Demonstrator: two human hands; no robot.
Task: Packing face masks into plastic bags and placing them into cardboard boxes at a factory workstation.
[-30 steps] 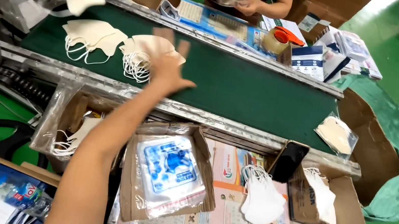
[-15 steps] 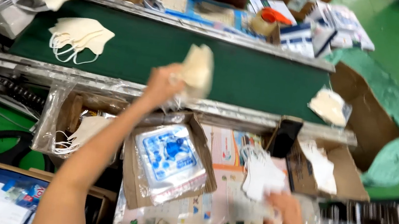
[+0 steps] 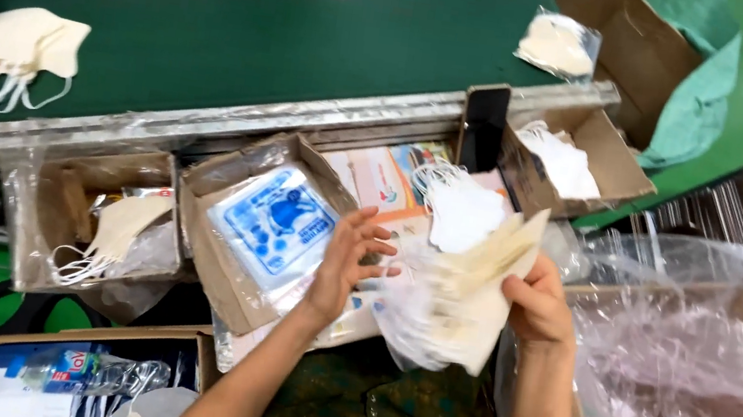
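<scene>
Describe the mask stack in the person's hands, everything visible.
The mask stack is a fanned bundle of flat-folded cream masks, soft fabric by the look, with thin white ear loops hanging loose at its lower left. It is held tilted, upper corner pointing up and right, above the printed sheets in front of the conveyor. The right hand grips its right edge; the left hand is at its left side with fingers spread, contact unclear. The exact count cannot be told.

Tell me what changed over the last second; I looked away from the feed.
The left hand drew back from the green conveyor belt, bringing face masks to the stack of masks, which the right hand now holds. The masks on the belt and the cardboard boxes stayed put.
</scene>
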